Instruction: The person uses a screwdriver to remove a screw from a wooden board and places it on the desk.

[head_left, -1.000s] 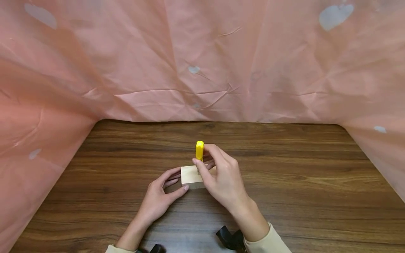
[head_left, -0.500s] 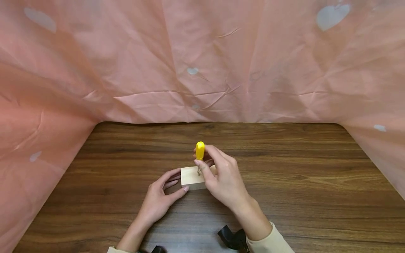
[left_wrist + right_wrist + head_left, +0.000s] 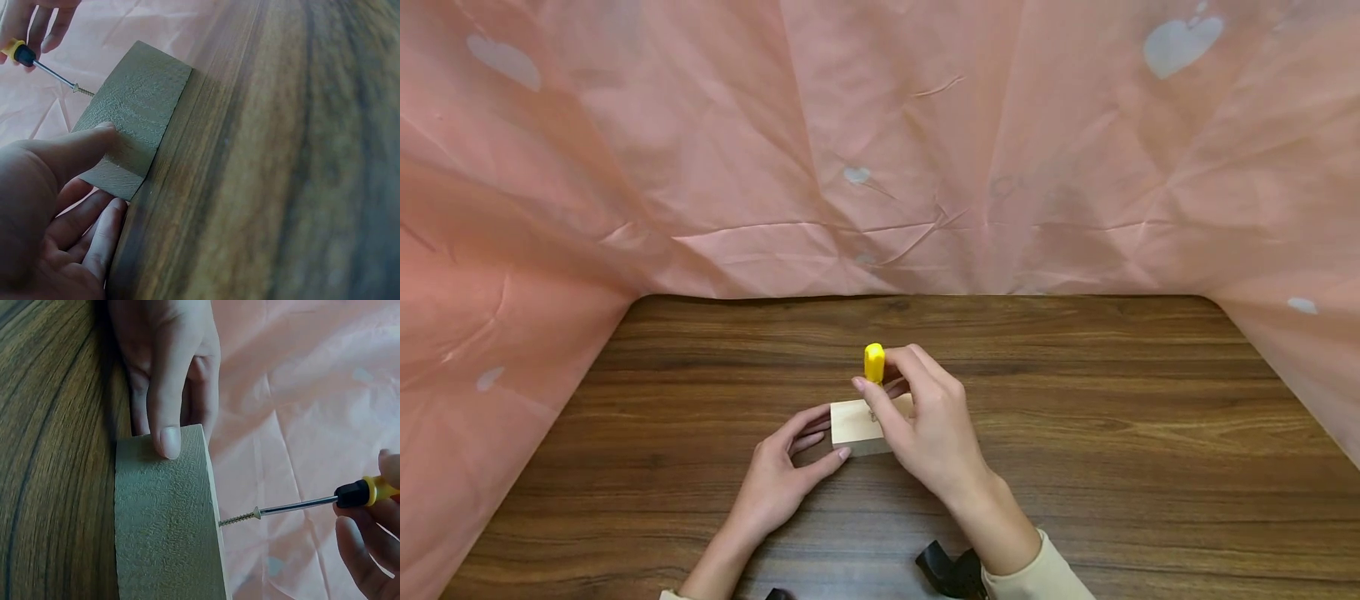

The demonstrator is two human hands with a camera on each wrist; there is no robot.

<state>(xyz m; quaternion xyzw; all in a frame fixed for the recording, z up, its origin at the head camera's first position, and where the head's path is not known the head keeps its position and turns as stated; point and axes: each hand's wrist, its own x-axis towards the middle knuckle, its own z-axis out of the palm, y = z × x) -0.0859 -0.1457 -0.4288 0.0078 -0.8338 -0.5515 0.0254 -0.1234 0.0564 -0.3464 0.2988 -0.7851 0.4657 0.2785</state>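
Note:
A pale wooden block lies on the table, and my left hand grips its left end, thumb on the near side and fingers at the end and behind. A screw stands upright in the block's top face, with much of its thread showing above the wood. My right hand holds a screwdriver by its yellow and black handle between thumb and fingers. The metal shaft points straight down, its tip at the screw head. In the head view the right hand covers the block's right part.
The brown wood-grain table spreads around the hands. A pink curtain with pale hearts hangs behind and at both sides. A black object shows by the right wrist, another near the left wrist.
The right thumb and fingers have shifted around the screwdriver handle, which has turned slightly. The left hand keeps its grip on the block. The head view has tilted up a little.

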